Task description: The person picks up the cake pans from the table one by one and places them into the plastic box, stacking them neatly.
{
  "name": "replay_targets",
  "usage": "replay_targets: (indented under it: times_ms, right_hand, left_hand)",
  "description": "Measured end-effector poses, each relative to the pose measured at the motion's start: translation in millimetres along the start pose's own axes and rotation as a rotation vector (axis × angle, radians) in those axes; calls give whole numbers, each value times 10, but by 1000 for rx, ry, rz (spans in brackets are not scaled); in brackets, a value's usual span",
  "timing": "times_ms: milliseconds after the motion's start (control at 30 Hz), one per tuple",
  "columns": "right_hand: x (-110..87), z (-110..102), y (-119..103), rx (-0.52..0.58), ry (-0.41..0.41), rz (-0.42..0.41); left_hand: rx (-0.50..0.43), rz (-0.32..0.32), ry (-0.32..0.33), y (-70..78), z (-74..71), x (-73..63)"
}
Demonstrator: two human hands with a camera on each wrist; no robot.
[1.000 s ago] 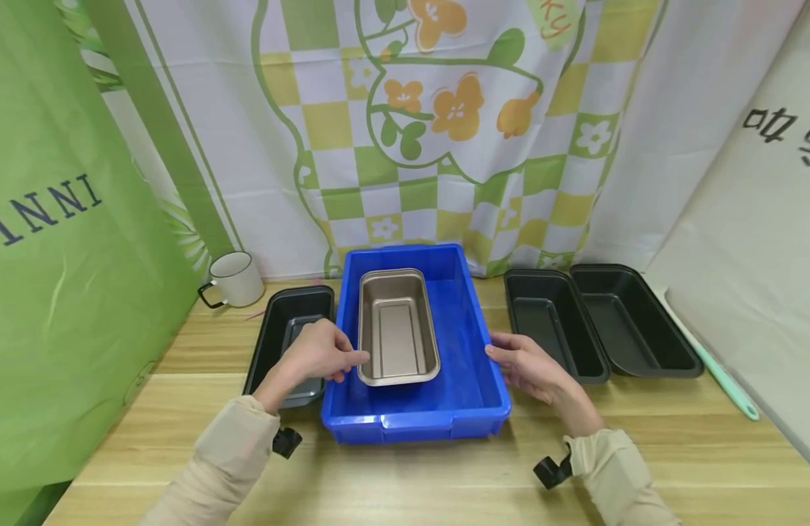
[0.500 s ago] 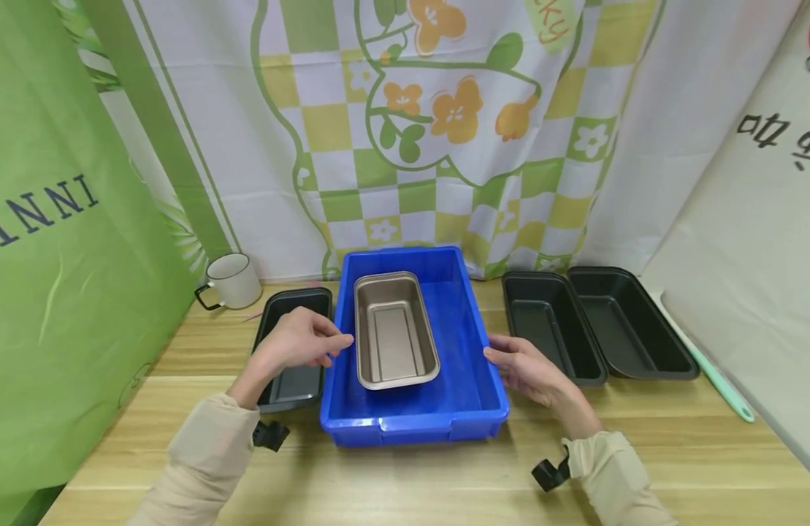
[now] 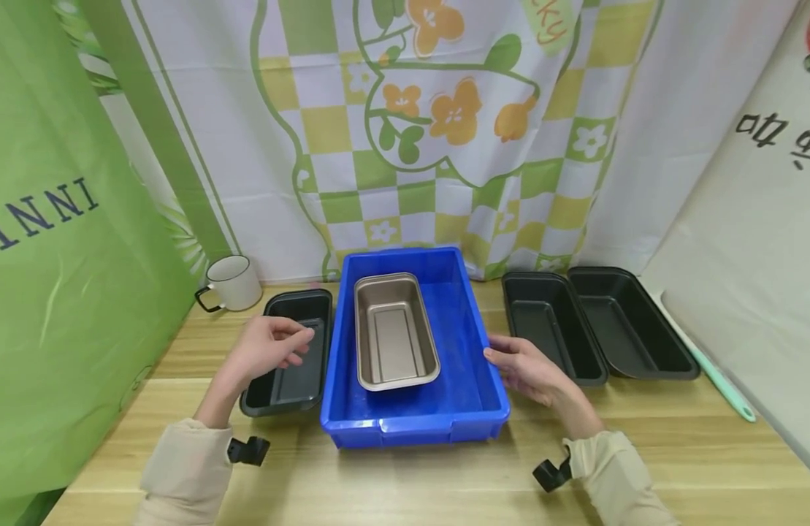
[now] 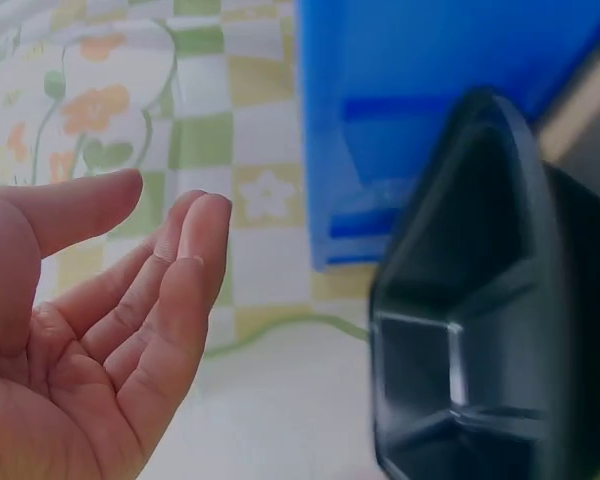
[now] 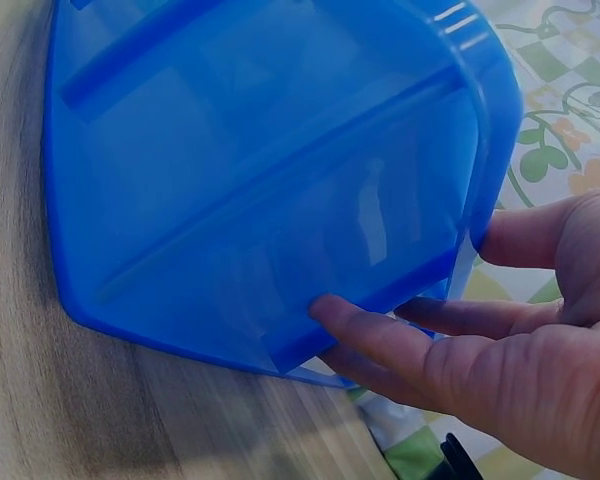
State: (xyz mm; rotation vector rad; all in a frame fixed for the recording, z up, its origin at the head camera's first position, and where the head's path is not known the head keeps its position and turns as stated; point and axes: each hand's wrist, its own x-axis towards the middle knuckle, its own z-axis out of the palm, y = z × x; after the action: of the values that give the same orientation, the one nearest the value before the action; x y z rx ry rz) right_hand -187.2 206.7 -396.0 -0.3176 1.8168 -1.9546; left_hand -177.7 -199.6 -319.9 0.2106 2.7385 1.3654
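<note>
A blue plastic bin stands mid-table with a gold-brown loaf pan inside, towards its left side. My right hand holds the bin's right side, thumb at the rim and fingers against the outer wall. To the left of the bin lies a black loaf pan. My left hand hovers over that pan, apart from the bin, its fingers relaxed and bent slightly. In the left wrist view the left palm shows nothing in it.
Two black loaf pans, an inner one and an outer one, sit side by side at the right. Beyond them a mint-green handle leans near the wall. A white mug stands back left. A patterned curtain hangs behind.
My left hand has moved left, away from the gold-brown loaf pan and the bin, to above the left black pan. The right hand has stayed at the bin's side.
</note>
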Motion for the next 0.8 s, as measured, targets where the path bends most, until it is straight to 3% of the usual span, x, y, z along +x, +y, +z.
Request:
replay_targets:
  times_ms: [167, 367, 800]
  right_hand:
    - [13, 16, 19, -1, -3, -3]
    - [12, 28, 30, 11, -9, -4]
    - [-5, -29, 17, 20, -14, -19]
  left_hand:
    - [-88, -67, 37, -287, -36, -105]
    - [-65, -147, 64, -616, -144, -281]
    - [-121, -293, 115, -1151, -389, -605]
